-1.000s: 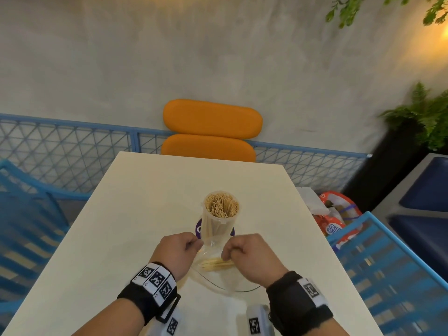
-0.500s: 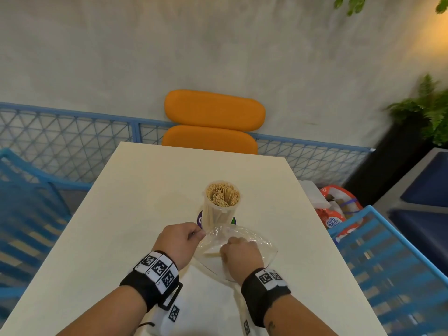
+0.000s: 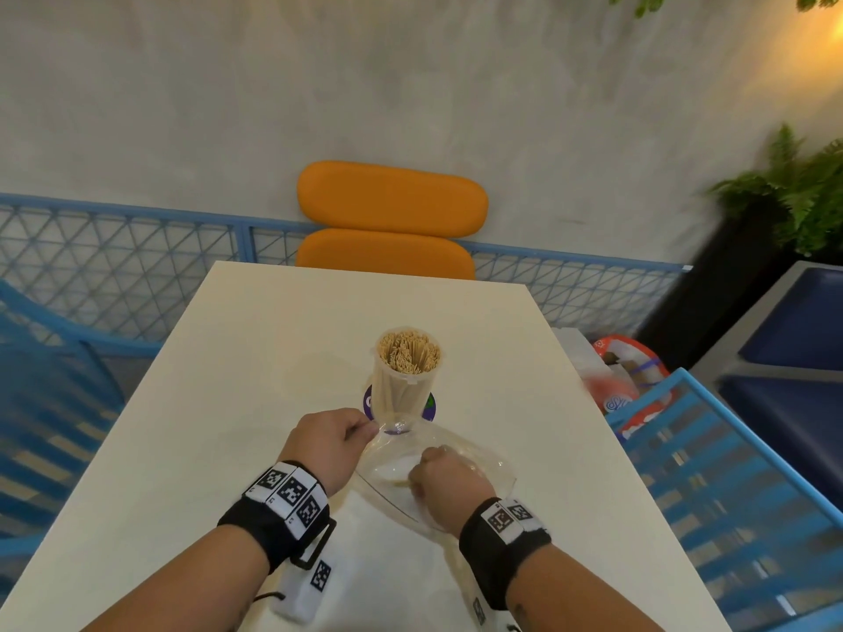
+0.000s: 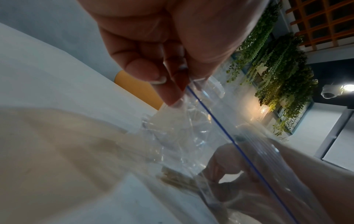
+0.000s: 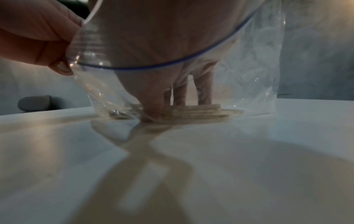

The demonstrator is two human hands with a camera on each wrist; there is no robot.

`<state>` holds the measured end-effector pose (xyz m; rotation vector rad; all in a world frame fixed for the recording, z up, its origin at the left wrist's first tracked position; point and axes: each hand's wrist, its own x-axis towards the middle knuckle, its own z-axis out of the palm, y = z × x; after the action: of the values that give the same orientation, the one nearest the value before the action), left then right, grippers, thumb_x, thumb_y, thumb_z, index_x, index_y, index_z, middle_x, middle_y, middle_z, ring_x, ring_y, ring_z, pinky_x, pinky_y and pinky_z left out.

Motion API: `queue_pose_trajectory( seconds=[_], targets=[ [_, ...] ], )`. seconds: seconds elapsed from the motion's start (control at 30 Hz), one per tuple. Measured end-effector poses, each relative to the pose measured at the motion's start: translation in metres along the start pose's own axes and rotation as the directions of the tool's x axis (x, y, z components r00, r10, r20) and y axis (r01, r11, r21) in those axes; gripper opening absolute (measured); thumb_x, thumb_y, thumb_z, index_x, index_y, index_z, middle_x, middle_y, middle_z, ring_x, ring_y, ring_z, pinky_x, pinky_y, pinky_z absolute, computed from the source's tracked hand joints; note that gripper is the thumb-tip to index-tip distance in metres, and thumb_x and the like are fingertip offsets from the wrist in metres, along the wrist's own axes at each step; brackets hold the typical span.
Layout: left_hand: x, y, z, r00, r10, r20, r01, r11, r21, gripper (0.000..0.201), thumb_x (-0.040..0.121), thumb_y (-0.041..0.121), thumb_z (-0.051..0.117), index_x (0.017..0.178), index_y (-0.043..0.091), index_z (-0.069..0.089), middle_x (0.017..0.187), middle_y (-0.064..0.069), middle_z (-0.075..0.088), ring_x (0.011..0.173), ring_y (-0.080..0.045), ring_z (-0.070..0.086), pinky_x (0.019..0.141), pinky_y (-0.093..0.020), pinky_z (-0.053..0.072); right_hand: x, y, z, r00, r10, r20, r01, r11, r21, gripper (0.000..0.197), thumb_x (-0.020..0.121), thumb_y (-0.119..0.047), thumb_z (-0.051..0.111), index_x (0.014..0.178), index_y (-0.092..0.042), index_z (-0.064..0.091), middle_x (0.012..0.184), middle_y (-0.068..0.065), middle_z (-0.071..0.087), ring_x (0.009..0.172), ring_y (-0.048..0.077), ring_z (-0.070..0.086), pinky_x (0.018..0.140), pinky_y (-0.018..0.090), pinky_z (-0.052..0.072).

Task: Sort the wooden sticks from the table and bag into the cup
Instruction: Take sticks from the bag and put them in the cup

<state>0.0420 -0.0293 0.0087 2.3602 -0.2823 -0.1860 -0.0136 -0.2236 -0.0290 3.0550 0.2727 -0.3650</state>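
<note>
White table [image 3: 237, 367] under a grey wall, with the cup [image 3: 407, 374] of sticks standing just beyond the bag [image 3: 479, 453]

Left hand [image 3: 330, 442] pinches the bag's rim and keeps its mouth open; right hand [image 3: 449, 478] is inside, fingers [image 5: 153, 109] curled down on the last sticks [image 5: 201, 111] lying flat at the bottom. Sticks look light, thin and easy to snap, so better to pinch the bundle near its middle; the film seems soft and slippery

one cup [image 3: 405, 380], one bag [image 3: 474, 458], two hands, one table [image 3: 205, 426], one orange chair [image 3: 392, 198]
</note>
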Motion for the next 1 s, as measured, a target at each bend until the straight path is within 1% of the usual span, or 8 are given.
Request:
queue_pose_trajectory(
  seconds=[0.13,0.23,0.37,0.57,0.7,0.8,0.87,1.0],
  targets=[
    [-0.005,-0.001,-0.001,1.0,0.017,0.009,-0.017,1.0,0.014,0.027,0.097,0.043,0.056,0.077,0.027,0.066,0.071,0.007,0.066,0.073,-0.012,0.062,0.072,-0.029,0.051,-0.008,-0.005,-0.001,0.999,-0.04,-0.026,0.038,0.997,-0.073,0.023,0.095,-0.012,0.051,0.111,-0.008,0.067,0.108,0.009,0.057,0.108,0.029,0.053,0.083,0.04,0.049],
    [-0.011,-0.005,0.001,1.0,0.015,0.017,-0.015,1.0,0.019,0.024,0.097,0.042,0.056,0.08,0.03,0.067,0.072,0.01,0.066,0.075,-0.011,0.061,0.072,-0.027,0.049,-0.012,-0.006,-0.002,0.999,-0.042,-0.022,0.04,0.997,-0.062,0.026,0.096,-0.011,0.048,0.115,-0.006,0.064,0.114,0.011,0.056,0.113,0.03,0.051,0.088,0.041,0.048],
    [-0.019,-0.01,0.004,1.0,0.015,0.021,-0.015,1.0,0.011,0.021,0.097,0.04,0.057,0.086,0.029,0.07,0.071,0.009,0.067,0.077,-0.014,0.064,0.077,-0.03,0.052,-0.016,-0.002,0.003,0.998,0.0,-0.063,0.007,0.995,0.103,0.026,0.099,-0.016,0.045,0.12,-0.011,0.059,0.121,0.009,0.054,0.121,0.027,0.046,0.098,0.036,0.042],
    [-0.024,-0.014,0.009,0.999,0.043,0.014,-0.043,0.999,0.008,0.02,0.097,0.038,0.058,0.086,0.028,0.07,0.068,0.011,0.064,0.075,-0.014,0.064,0.077,-0.03,0.052,-0.019,0.005,0.009,0.99,0.111,-0.086,-0.076,0.94,0.334,0.017,0.094,-0.015,0.047,0.107,-0.018,0.059,0.102,0.002,0.062,0.109,0.025,0.051,0.088,0.03,0.042],
    [-0.025,-0.014,0.01,0.999,0.045,0.02,-0.046,0.999,0.013,0.02,0.098,0.039,0.056,0.091,0.029,0.071,0.074,0.011,0.067,0.078,-0.014,0.064,0.079,-0.031,0.052,-0.023,0.008,0.007,0.981,0.137,-0.137,-0.064,0.896,0.439,0.022,0.1,-0.021,0.047,0.115,-0.018,0.063,0.115,0.003,0.064,0.11,0.026,0.054,0.096,0.034,0.042],
    [-0.024,-0.013,0.01,0.999,0.05,0.013,-0.05,0.999,0.016,0.02,0.098,0.039,0.056,0.091,0.027,0.072,0.074,0.009,0.067,0.078,-0.015,0.064,0.08,-0.033,0.053,-0.02,0.012,0.006,0.976,0.157,-0.151,-0.057,0.852,0.52,0.027,0.102,-0.024,0.049,0.123,-0.021,0.066,0.124,0.0,0.066,0.116,0.022,0.054,0.098,0.027,0.036],
    [-0.022,-0.013,0.01,0.999,0.046,0.006,-0.046,0.999,0.028,0.021,0.098,0.039,0.056,0.089,0.027,0.071,0.073,0.008,0.067,0.078,-0.016,0.064,0.08,-0.034,0.053,-0.019,0.016,0.003,0.983,0.124,-0.138,-0.035,0.855,0.518,0.029,0.102,-0.025,0.051,0.126,-0.02,0.067,0.126,0.0,0.066,0.119,0.021,0.053,0.098,0.024,0.034],
    [-0.018,-0.011,0.006,0.999,0.032,-0.01,-0.031,0.998,0.048,0.023,0.098,0.041,0.055,0.087,0.027,0.07,0.072,0.008,0.068,0.077,-0.015,0.064,0.078,-0.035,0.054,-0.022,0.02,-0.009,0.983,-0.078,-0.169,0.154,0.849,0.506,0.023,0.099,-0.019,0.06,0.117,-0.017,0.073,0.106,0.002,0.07,0.105,0.018,0.057,0.096,0.028,0.042]
  ],
)
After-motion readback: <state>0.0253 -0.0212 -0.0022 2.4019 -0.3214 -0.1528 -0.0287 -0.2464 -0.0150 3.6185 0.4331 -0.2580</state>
